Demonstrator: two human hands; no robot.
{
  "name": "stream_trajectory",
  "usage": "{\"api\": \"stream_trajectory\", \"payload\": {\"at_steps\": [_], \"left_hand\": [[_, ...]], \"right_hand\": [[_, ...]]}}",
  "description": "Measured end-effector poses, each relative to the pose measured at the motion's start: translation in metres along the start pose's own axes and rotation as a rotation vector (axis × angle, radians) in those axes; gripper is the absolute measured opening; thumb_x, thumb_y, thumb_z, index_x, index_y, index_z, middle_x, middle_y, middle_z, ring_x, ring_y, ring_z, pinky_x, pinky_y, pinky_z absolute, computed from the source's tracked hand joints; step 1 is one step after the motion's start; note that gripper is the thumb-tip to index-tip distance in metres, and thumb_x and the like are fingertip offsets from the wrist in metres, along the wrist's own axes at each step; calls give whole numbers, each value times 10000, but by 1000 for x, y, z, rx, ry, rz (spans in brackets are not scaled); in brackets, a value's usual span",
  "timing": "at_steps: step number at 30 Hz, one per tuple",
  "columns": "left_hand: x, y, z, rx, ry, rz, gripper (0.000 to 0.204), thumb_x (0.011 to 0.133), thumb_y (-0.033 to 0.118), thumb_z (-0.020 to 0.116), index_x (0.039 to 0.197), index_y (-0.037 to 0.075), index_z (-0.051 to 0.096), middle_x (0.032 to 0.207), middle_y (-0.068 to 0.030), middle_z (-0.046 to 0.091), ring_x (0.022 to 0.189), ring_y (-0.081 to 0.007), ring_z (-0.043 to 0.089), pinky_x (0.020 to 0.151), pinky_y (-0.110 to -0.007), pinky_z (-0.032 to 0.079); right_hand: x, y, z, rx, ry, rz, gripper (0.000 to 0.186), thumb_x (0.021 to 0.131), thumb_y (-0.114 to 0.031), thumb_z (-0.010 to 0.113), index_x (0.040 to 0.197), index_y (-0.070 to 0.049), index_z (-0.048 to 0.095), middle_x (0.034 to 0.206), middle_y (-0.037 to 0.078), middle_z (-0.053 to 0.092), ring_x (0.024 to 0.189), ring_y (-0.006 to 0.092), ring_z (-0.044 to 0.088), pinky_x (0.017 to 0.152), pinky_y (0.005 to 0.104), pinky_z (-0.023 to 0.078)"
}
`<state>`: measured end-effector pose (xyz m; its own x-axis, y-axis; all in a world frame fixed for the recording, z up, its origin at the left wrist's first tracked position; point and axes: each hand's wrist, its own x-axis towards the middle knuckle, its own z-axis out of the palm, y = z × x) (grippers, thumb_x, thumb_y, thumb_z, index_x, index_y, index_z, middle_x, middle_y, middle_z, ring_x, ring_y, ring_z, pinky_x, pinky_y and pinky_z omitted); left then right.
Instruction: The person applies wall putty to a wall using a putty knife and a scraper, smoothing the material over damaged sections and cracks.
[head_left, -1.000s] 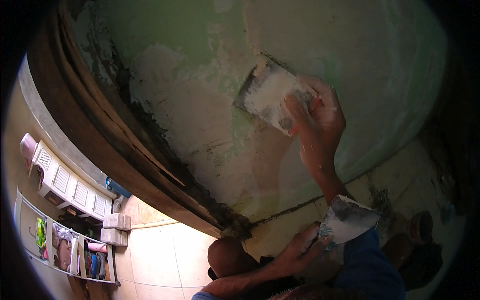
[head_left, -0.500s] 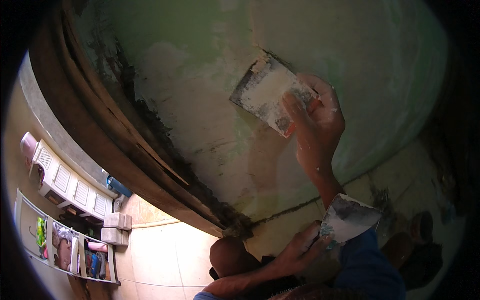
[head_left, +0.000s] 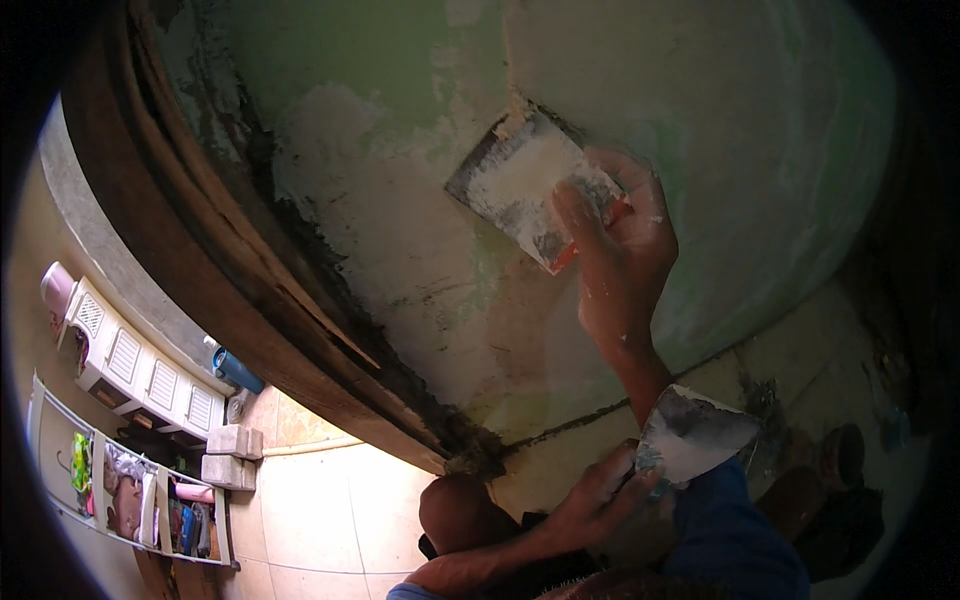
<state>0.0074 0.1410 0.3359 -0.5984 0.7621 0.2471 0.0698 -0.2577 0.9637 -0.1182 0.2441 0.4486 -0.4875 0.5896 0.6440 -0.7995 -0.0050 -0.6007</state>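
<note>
My right hand (head_left: 632,245) is closed round a wide putty knife (head_left: 515,190), thumb pressed on its putty-smeared blade. A bit of orange-red handle shows by the fingers. The blade lies at or close against the wall (head_left: 400,230), whose green paint is partly covered by pale filler. Lower down, my left hand (head_left: 600,490) grips a second putty knife (head_left: 695,435) by its handle. Its blade, coated with pale putty, sits in front of my right forearm. Some fingers of the left hand are hidden behind the handle.
A wooden door frame (head_left: 230,290) with rough, broken plaster along it runs down the left of the wall. Beyond it are concrete blocks (head_left: 230,458), a white plastic cabinet (head_left: 140,365), a rack of clothes (head_left: 150,500) and a blue container (head_left: 237,370). My knee (head_left: 465,510) is below the frame.
My right hand and its putty knife have shifted slightly left along the wall. My left hand and the second putty knife have barely moved.
</note>
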Motion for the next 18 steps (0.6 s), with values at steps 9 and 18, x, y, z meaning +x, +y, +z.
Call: {"api": "stream_trajectory", "payload": {"at_steps": [9, 18], "left_hand": [[-2, 0, -8, 56, -72, -69, 272, 995, 167, 479, 1201, -11, 483, 1048, -98, 589, 984, -132, 547, 851, -297, 444], [1, -5, -4, 137, 53, 54, 217, 985, 156, 486, 1130, -5, 489, 984, -125, 619, 864, -140, 570, 754, -287, 461]], "right_hand": [[1, -8, -1, -18, -52, 69, 403, 840, -67, 689, 1196, 17, 519, 1017, 79, 593, 810, 97, 599, 556, 211, 508], [-41, -6, -195, -282, -11, 462, 538, 758, -183, 745, 1200, 0, 498, 1025, 88, 576, 778, 166, 599, 539, 301, 512]]}}
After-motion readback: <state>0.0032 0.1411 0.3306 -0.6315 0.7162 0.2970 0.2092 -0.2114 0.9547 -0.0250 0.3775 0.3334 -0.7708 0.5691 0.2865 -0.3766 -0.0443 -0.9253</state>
